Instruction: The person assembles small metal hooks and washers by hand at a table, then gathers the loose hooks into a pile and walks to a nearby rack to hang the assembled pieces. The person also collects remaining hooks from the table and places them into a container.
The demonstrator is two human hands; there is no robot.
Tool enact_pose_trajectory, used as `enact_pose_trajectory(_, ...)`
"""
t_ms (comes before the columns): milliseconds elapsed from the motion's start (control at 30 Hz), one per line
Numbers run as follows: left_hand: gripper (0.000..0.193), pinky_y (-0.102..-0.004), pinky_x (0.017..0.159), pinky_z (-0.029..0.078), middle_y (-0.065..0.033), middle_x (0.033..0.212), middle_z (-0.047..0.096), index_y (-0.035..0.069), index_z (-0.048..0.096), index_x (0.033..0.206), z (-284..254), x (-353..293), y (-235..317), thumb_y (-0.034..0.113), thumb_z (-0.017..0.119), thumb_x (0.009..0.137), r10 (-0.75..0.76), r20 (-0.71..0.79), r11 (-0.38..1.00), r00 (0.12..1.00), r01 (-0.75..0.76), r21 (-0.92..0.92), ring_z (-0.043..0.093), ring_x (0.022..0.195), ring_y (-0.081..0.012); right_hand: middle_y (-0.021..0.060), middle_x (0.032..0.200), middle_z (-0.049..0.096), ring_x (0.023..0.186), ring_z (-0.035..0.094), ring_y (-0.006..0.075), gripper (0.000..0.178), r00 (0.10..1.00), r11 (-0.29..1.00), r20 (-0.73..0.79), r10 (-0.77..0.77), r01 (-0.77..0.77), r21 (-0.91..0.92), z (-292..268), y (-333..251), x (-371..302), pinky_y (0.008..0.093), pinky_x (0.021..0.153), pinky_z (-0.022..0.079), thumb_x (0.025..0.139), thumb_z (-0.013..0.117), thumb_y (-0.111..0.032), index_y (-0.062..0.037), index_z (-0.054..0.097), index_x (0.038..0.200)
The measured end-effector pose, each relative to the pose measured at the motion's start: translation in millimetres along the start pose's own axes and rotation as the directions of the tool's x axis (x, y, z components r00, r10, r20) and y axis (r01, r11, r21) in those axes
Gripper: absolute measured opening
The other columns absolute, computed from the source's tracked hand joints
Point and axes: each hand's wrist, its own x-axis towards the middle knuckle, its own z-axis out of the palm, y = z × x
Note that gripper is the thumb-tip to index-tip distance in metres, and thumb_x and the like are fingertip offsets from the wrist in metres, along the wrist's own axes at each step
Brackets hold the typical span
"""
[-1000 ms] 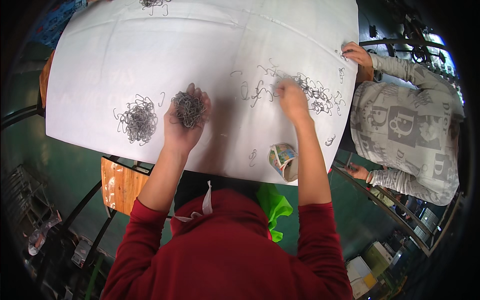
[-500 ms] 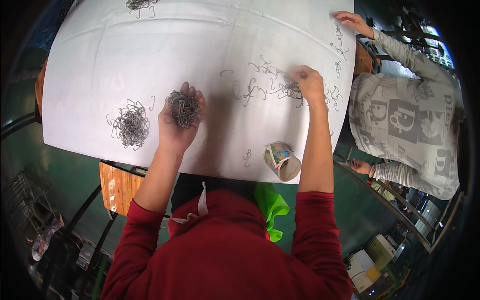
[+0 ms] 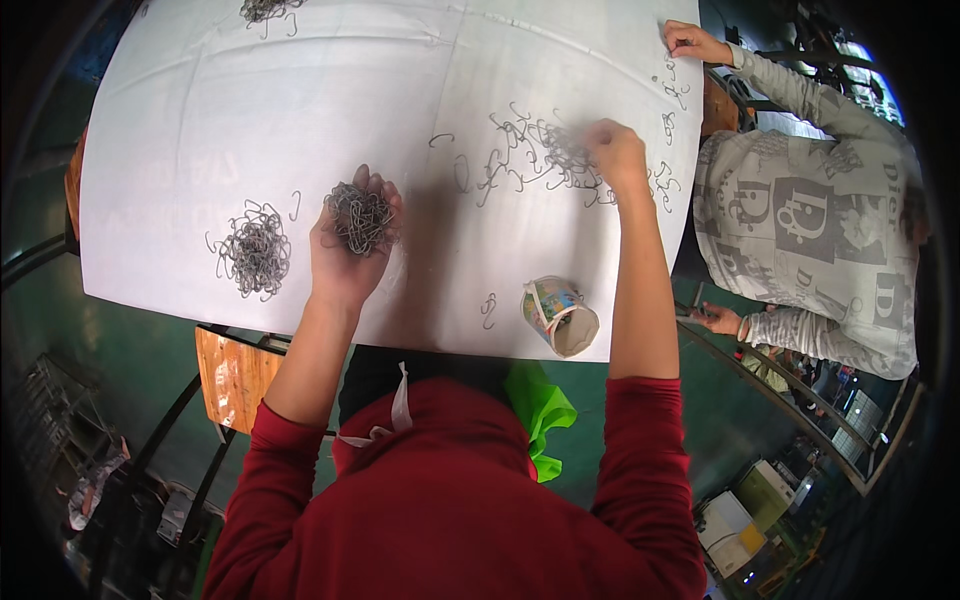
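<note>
My left hand [image 3: 343, 268] lies palm up above the table, its fingers curled around a heaped clump of grey S-shaped metal hooks [image 3: 360, 218]. On the right, my right hand [image 3: 622, 158] is over a loose spread of the same hooks [image 3: 562, 152]. Its fingertips are drawn together in a pinch and blurred, so whatever they hold cannot be made out. A denser pile of hooks [image 3: 255, 250] sits left of my left hand. Single hooks are scattered between my two hands.
A patterned paper cup [image 3: 560, 318] lies tipped near the front edge of the white-covered table [image 3: 330, 90]. Another hook pile [image 3: 268, 8] is at the far left. A co-worker's hand [image 3: 697, 44] touches a line of hooks at the right edge. A wooden stool [image 3: 235, 372] stands front left.
My right hand has shifted slightly to the right and farther out over the spread hooks. My left hand still holds its clump. The co-worker's far hand has drawn its fingers together.
</note>
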Motion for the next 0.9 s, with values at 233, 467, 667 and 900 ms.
enact_pose_trajectory(233,0.034,-0.0361,0.087,0.048,-0.0112,0.109,0.055,0.002,0.052,0.118,-6,-2,0,0.024,0.04,0.095,-0.008,-0.013,1.0,1.0,0.008,-0.023,0.053,0.101,-0.0272,0.0105,0.074,0.068,0.061,0.063,0.0248,0.02,0.969,0.995,0.237,0.064,-0.079,0.055,59,-25,-11,0.034,0.065,0.051,0.073,0.075,-0.021,-0.0046,0.07,0.083)
enact_pose_trajectory(467,0.034,-0.0384,0.092,0.046,-0.0128,0.108,0.055,0.0,0.052,0.118,-9,-2,1,0.02,0.04,0.093,-0.036,0.09,0.996,0.995,0.043,-0.077,0.052,0.103,-0.0279,0.005,0.055,0.059,0.052,0.058,0.0129,0.022,0.97,0.988,0.222,-0.1,0.123,-0.091,67,-38,-14,0.0272,0.048,0.045,0.077,0.068,-0.022,-0.0008,0.069,0.079)
enact_pose_trajectory(667,0.035,-0.0361,0.086,0.048,-0.0122,0.109,0.056,0.002,0.053,0.118,-16,-1,-1,0.024,0.039,0.094,-0.013,-0.014,0.999,1.0,0.012,-0.047,0.053,0.103,-0.0286,0.0112,0.075,0.068,0.074,0.065,0.0254,0.018,0.983,0.989,0.124,0.135,-0.128,-0.069,29,-16,-16,0.0357,0.07,0.051,0.074,0.072,-0.023,-0.0074,0.071,0.083)
enact_pose_trajectory(900,0.035,-0.0364,0.086,0.048,-0.0117,0.11,0.056,0.002,0.054,0.118,-21,0,0,0.024,0.039,0.095,-0.048,0.06,0.998,0.997,0.051,-0.039,0.053,0.104,-0.0284,0.0103,0.079,0.068,0.077,0.065,0.0262,0.017,0.991,0.994,0.131,-0.006,0.021,-0.108,63,-28,-7,0.0368,0.072,0.051,0.073,0.072,-0.025,-0.0087,0.07,0.079)
